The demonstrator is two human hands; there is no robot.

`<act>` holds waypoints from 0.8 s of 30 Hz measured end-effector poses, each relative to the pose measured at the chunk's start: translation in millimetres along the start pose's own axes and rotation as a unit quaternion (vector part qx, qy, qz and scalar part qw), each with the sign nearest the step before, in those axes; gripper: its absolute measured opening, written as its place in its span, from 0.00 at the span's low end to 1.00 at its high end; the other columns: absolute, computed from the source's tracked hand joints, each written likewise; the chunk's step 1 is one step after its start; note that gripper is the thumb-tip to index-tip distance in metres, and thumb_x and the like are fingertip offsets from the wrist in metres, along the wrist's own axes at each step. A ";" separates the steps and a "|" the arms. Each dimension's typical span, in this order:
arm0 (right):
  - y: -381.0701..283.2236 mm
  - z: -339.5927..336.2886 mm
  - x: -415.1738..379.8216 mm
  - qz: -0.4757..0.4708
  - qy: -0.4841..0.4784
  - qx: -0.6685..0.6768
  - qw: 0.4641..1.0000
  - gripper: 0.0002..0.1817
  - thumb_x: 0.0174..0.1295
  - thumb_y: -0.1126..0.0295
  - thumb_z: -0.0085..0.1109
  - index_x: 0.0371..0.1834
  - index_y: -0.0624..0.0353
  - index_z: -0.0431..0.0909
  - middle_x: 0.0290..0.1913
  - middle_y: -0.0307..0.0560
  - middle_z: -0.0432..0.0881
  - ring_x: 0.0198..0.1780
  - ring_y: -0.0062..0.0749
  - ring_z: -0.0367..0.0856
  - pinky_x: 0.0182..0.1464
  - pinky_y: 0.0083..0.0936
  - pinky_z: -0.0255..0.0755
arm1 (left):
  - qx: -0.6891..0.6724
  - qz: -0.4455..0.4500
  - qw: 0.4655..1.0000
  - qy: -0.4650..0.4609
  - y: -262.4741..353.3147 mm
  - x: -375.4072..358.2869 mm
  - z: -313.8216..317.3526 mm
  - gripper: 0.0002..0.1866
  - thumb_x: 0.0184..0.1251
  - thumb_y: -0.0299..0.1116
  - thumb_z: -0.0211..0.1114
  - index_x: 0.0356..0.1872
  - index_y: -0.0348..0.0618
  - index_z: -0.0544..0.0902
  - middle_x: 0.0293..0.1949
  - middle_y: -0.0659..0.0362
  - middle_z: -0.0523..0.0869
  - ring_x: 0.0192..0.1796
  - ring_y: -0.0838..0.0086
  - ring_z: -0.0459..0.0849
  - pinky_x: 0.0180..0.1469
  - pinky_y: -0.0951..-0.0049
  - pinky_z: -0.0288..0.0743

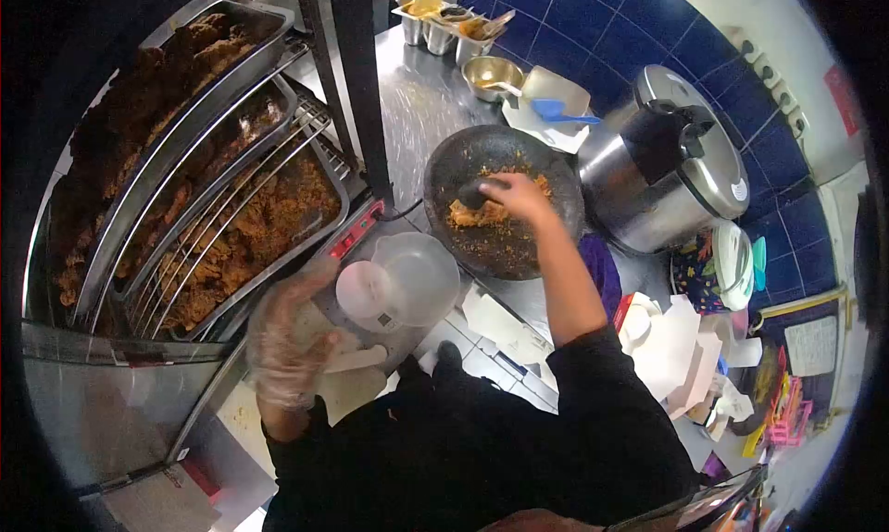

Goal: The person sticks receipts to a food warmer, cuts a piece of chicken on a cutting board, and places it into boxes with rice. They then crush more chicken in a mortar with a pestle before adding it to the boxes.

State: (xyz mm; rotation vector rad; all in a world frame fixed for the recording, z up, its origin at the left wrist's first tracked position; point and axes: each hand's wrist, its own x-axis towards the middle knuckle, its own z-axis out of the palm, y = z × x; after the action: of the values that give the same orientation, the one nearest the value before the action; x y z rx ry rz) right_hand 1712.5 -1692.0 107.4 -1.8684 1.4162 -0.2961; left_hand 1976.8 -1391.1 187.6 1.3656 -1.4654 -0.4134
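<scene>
My right hand [520, 199] is closed around a dark stone pestle [470, 193] over a round black stone mortar [500, 259]. Beside the pestle, a piece of fried food [477, 214] lies in the mortar among orange-brown crumbs. My left hand [294, 333], in a clear plastic glove, is raised at the lower left near the cabinet of fried food, fingers apart and somewhat blurred, with nothing seen in it. Between the hands are a translucent round container [421, 277] and a smaller whitish one [363, 289].
Trays of fried food [269, 212] fill a rack on the left. A large steel cooker [648, 175] stands right of the mortar. Behind are a metal bowl [493, 73], a blue spatula [560, 112] and sauce containers [440, 37]. Open cartons [662, 351] lie lower right.
</scene>
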 end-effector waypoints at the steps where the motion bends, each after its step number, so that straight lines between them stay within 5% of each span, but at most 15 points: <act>1: -12.1 -11.4 -9.8 -0.010 0.065 -0.017 0.998 0.27 0.55 0.49 0.61 0.55 0.51 0.78 0.52 0.56 0.80 0.52 0.49 0.80 0.53 0.40 0.73 | 0.023 0.005 0.999 -0.033 1.0 7.0 5.9 0.31 0.51 0.43 0.73 0.55 0.40 0.74 0.52 0.51 0.80 0.56 0.60 0.79 0.59 0.61 0.71; 4: -44.9 -3.2 -51.3 -0.032 0.221 -0.069 0.972 0.28 0.57 0.51 0.59 0.60 0.48 0.75 0.52 0.57 0.80 0.51 0.50 0.80 0.53 0.42 0.73 | 0.090 0.057 0.987 -0.124 -5.5 28.2 25.4 0.29 0.52 0.45 0.71 0.53 0.42 0.76 0.51 0.51 0.81 0.55 0.60 0.79 0.56 0.64 0.73; 5: -25.5 27.7 -41.8 -0.040 0.171 -0.161 0.971 0.27 0.58 0.54 0.59 0.62 0.46 0.72 0.50 0.57 0.81 0.51 0.52 0.80 0.53 0.43 0.73 | 0.072 0.061 0.986 -0.135 -11.3 33.7 35.5 0.29 0.54 0.46 0.70 0.54 0.41 0.76 0.50 0.51 0.81 0.55 0.60 0.80 0.58 0.63 0.72; 7: -7.2 60.6 -41.7 -0.046 0.216 -0.216 0.951 0.26 0.56 0.51 0.62 0.56 0.51 0.78 0.48 0.58 0.82 0.53 0.47 0.80 0.54 0.37 0.72 | 0.037 0.075 0.981 -0.172 -22.7 43.0 65.1 0.29 0.57 0.48 0.69 0.55 0.39 0.75 0.50 0.52 0.83 0.54 0.60 0.80 0.61 0.62 0.70; 8: 1.9 49.3 -26.5 -0.037 0.158 -0.105 0.981 0.27 0.56 0.51 0.63 0.57 0.51 0.77 0.44 0.55 0.83 0.48 0.43 0.81 0.49 0.34 0.73 | -0.040 -0.003 0.981 -0.188 -46.5 45.9 91.5 0.31 0.55 0.49 0.69 0.55 0.40 0.75 0.52 0.50 0.81 0.55 0.58 0.79 0.59 0.62 0.71; 10: 30.1 19.5 -8.4 -0.014 0.031 0.133 0.991 0.28 0.56 0.50 0.64 0.58 0.52 0.77 0.36 0.50 0.84 0.38 0.34 0.83 0.39 0.29 0.75 | 0.068 0.001 0.965 -0.252 -58.5 52.3 125.9 0.35 0.52 0.53 0.69 0.57 0.40 0.74 0.55 0.47 0.78 0.58 0.56 0.77 0.60 0.61 0.70; 11: 41.8 13.6 -11.9 0.044 0.055 0.208 0.976 0.28 0.58 0.51 0.65 0.59 0.52 0.76 0.26 0.39 0.80 0.23 0.21 0.73 0.24 0.21 0.65 | 0.245 0.098 0.924 -0.278 -50.9 71.2 142.0 0.36 0.53 0.55 0.68 0.58 0.40 0.74 0.57 0.47 0.77 0.59 0.56 0.76 0.61 0.61 0.68; 13: 28.1 -11.2 -69.0 0.115 0.179 0.322 0.923 0.26 0.60 0.53 0.64 0.59 0.50 0.76 0.21 0.34 0.77 0.15 0.15 0.62 0.17 0.17 0.53 | 0.323 -0.016 0.862 -0.391 -25.9 115.8 189.3 0.38 0.52 0.57 0.67 0.61 0.44 0.72 0.60 0.46 0.74 0.62 0.55 0.73 0.64 0.61 0.65; 15: 28.8 -42.3 -135.4 0.145 0.225 0.364 0.892 0.28 0.61 0.53 0.62 0.59 0.58 0.75 0.29 0.36 0.79 0.22 0.17 0.68 0.25 0.16 0.62 | 0.340 0.089 0.893 -0.280 -63.2 127.4 249.0 0.36 0.51 0.57 0.68 0.59 0.48 0.74 0.60 0.46 0.74 0.61 0.55 0.74 0.64 0.60 0.65; 18: 60.6 -60.9 -208.6 0.041 0.359 0.392 0.846 0.24 0.63 0.58 0.61 0.59 0.56 0.76 0.29 0.33 0.78 0.21 0.14 0.64 0.23 0.14 0.57 | 0.367 0.152 0.893 -0.210 -116.3 136.5 306.1 0.32 0.53 0.56 0.66 0.55 0.49 0.77 0.56 0.48 0.77 0.57 0.56 0.77 0.58 0.59 0.71; 19: 72.5 -71.0 -234.6 0.080 0.378 0.351 0.853 0.22 0.63 0.59 0.61 0.58 0.56 0.76 0.30 0.32 0.78 0.21 0.13 0.64 0.23 0.13 0.57 | 0.370 0.155 0.893 -0.204 -121.4 142.2 316.4 0.30 0.54 0.56 0.66 0.54 0.49 0.78 0.54 0.49 0.78 0.55 0.57 0.79 0.56 0.58 0.72; 24: 117.3 -94.5 -330.1 0.131 0.469 0.326 0.810 0.22 0.63 0.60 0.60 0.58 0.57 0.76 0.28 0.33 0.76 0.20 0.11 0.62 0.21 0.12 0.53 | 0.390 0.048 0.858 -0.332 -92.4 152.3 324.9 0.22 0.59 0.51 0.63 0.46 0.47 0.79 0.43 0.51 0.83 0.47 0.60 0.83 0.47 0.58 0.77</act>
State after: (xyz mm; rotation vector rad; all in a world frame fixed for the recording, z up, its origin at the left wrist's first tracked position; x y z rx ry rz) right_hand 1453.6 -1446.8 174.8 -0.9074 1.8167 -1.5071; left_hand 1783.0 -1675.9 51.3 1.8656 -2.4419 -0.2275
